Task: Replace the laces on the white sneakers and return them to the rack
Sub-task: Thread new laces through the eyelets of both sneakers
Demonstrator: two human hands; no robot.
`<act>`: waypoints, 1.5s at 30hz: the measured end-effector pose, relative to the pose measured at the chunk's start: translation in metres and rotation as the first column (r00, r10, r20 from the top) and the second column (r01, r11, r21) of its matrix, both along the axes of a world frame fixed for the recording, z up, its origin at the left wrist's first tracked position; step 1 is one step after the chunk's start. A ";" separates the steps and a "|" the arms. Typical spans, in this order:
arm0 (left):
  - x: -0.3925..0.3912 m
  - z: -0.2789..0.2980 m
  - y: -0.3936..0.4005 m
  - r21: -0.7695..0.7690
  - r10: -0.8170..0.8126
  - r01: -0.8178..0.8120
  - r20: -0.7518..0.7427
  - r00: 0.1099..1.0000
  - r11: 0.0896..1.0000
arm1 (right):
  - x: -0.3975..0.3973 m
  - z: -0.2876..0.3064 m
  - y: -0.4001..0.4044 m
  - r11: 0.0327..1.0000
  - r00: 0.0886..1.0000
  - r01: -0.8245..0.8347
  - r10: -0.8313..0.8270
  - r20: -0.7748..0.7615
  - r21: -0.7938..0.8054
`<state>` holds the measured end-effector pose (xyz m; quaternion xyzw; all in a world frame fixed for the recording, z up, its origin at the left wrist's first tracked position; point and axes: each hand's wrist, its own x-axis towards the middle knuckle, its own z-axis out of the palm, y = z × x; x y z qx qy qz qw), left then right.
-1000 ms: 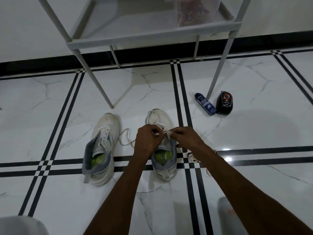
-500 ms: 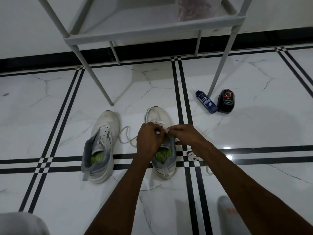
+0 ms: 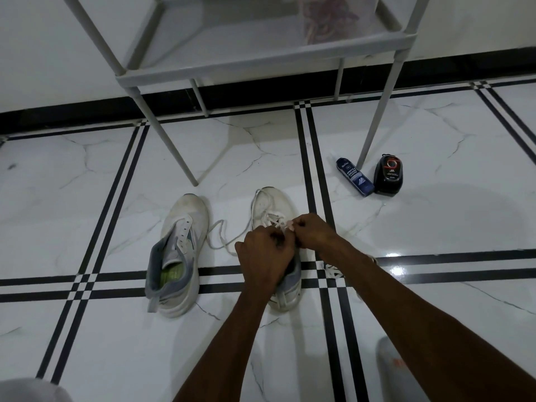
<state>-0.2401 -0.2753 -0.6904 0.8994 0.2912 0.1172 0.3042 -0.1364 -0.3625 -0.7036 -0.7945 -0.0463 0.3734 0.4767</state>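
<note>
— Grips? Left hand and right hand both pinching lace over right sneaker on floor.
— Change? Drawn closer together; left sneaker unmoved.

Near the frame's centre, the left hand and right hand pinch a white lace over the right sneaker — the other sneaker stands left of it, unlaced. Grey rack fills the top.
</note>
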 end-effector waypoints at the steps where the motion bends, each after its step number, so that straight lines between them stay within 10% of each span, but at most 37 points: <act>1: -0.002 -0.003 0.002 -0.016 0.005 -0.006 -0.006 1.000 1.000 | 0.002 0.002 -0.002 1.000 0.999 0.019 -0.018 -0.027 0.006; 4: -0.006 -0.007 0.007 -0.026 0.021 -0.021 0.000 1.000 0.999 | 0.022 0.016 -0.023 0.916 0.923 0.385 -0.380 -0.062 0.112; 7: -0.009 -0.006 0.005 -0.003 0.013 -0.013 0.008 1.000 1.000 | 0.052 0.029 -0.055 0.670 0.613 0.723 -0.735 0.289 0.171; 11: -0.008 -0.005 0.004 -0.021 0.015 -0.014 0.039 0.999 1.000 | 0.030 0.018 -0.039 0.960 0.772 0.225 -0.279 0.571 0.164; 15: -0.006 -0.008 0.003 -0.037 0.031 -0.029 0.038 0.999 0.999 | -0.005 -0.003 -0.014 0.970 0.709 -0.231 0.220 0.670 -0.075; 18: -0.009 -0.010 0.005 -0.020 0.027 -0.026 0.028 0.999 0.999 | -0.002 -0.007 -0.017 0.980 0.710 -0.117 0.198 0.676 -0.164; 20: -0.009 -0.009 0.005 -0.017 0.026 -0.026 0.026 0.999 1.000 | 0.017 -0.001 -0.031 0.975 0.688 0.224 -0.158 0.708 -0.001; 23: -0.010 -0.010 0.007 -0.026 0.050 -0.049 0.029 0.998 0.998 | 0.044 0.015 -0.056 0.812 0.445 0.547 -0.486 0.752 0.201; 27: -0.008 -0.010 0.007 -0.058 0.054 -0.052 0.040 0.998 0.997 | 0.030 0.006 -0.038 0.997 0.659 0.051 0.008 0.753 -0.056; 30: -0.007 -0.012 0.007 -0.068 0.054 -0.051 0.049 0.997 0.996 | -0.003 -0.006 -0.015 0.954 0.686 -0.277 0.279 0.672 -0.113; 34: -0.010 -0.009 0.008 -0.040 0.048 -0.046 0.033 0.998 0.998 | 0.012 -0.023 -0.030 0.928 0.728 -0.018 0.267 0.631 -0.371; 37: -0.011 -0.004 0.008 -0.026 0.057 -0.056 0.024 0.998 0.998 | 0.024 -0.027 -0.053 0.723 0.693 0.088 0.451 0.563 -0.686; 41: -0.010 -0.006 0.007 -0.035 0.044 -0.043 0.031 0.999 0.998 | 0.006 -0.014 -0.027 0.950 0.672 -0.180 0.308 0.673 -0.255; 45: -0.013 -0.009 0.009 -0.021 0.034 -0.034 0.029 0.999 0.999 | -0.002 -0.012 -0.008 0.916 0.665 -0.221 0.393 0.635 -0.336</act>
